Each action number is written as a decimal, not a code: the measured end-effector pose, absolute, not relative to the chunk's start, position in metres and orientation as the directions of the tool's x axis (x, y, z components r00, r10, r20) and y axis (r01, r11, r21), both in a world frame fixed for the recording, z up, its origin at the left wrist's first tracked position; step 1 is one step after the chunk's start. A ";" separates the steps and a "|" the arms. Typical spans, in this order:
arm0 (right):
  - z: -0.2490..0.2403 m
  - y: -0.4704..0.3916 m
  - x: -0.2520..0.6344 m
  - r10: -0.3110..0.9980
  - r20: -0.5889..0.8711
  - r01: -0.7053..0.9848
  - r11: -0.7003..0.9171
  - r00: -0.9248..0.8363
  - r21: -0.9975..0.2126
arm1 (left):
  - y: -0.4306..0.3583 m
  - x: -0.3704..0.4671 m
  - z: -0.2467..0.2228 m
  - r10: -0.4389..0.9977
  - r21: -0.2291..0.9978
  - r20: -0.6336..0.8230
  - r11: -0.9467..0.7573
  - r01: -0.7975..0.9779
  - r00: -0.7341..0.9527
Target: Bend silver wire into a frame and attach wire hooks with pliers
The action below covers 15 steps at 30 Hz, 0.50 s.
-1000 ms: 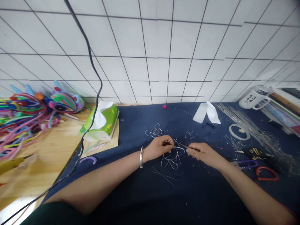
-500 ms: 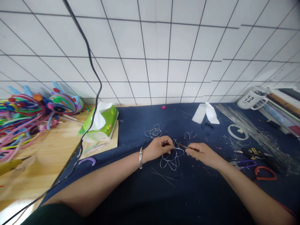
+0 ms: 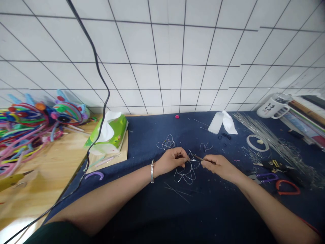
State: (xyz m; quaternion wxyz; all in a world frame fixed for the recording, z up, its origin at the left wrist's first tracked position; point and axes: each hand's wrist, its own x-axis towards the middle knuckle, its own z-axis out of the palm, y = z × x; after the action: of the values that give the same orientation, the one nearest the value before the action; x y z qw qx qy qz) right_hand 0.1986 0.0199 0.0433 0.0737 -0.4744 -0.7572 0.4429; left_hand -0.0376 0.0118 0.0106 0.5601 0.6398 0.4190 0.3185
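My left hand, with a silver bangle at the wrist, pinches the upper edge of a flower-shaped wire frame. Looped petals of thin silvery wire go round the frame's ring. My right hand grips a thin brown pointed tool, possibly tweezers; its tip meets the wire close to my left fingertips. The fingers hide the exact contact. Just beyond my left hand lies a second looped wire piece. Loose straight wires are on the cloth below the frame, and bent wire bits lie above my right hand.
Dark blue cloth covers the table. At right are a wire bundle, a wire coil, purple-handled scissors, orange handles and a white mug. A tissue pack and a black cable are on the left.
The lower petals of the wire frame have shifted very slightly to the right. Both hands keep almost the same place and grip.
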 end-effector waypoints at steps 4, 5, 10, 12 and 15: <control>0.045 0.020 0.198 0.782 -0.305 0.646 0.157 -0.543 -0.747 | 0.012 -0.038 0.010 0.891 0.984 -0.073 -0.010 0.180 0.447; 0.045 0.020 0.198 0.781 -0.303 0.644 0.161 -0.546 -0.748 | 0.012 -0.038 0.010 0.889 0.984 -0.078 -0.005 0.179 0.451; 0.047 0.021 0.199 0.781 -0.296 0.646 0.173 -0.550 -0.743 | 0.012 -0.038 0.016 0.876 0.992 -0.086 0.031 0.121 0.475; 0.048 0.021 0.199 0.784 -0.297 0.651 0.173 -0.545 -0.739 | 0.011 -0.038 0.018 0.868 0.995 -0.083 0.045 0.088 0.489; 0.047 0.020 0.200 0.784 -0.295 0.649 0.175 -0.547 -0.740 | 0.011 -0.039 0.020 0.865 0.997 -0.078 0.053 0.063 0.496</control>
State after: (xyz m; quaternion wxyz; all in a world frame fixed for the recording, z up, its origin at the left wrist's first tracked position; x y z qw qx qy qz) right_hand 0.2000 0.0199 0.0467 0.0767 -0.4696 -0.7626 0.4382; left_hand -0.0386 0.0114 0.0203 0.6167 0.6061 0.3826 0.3253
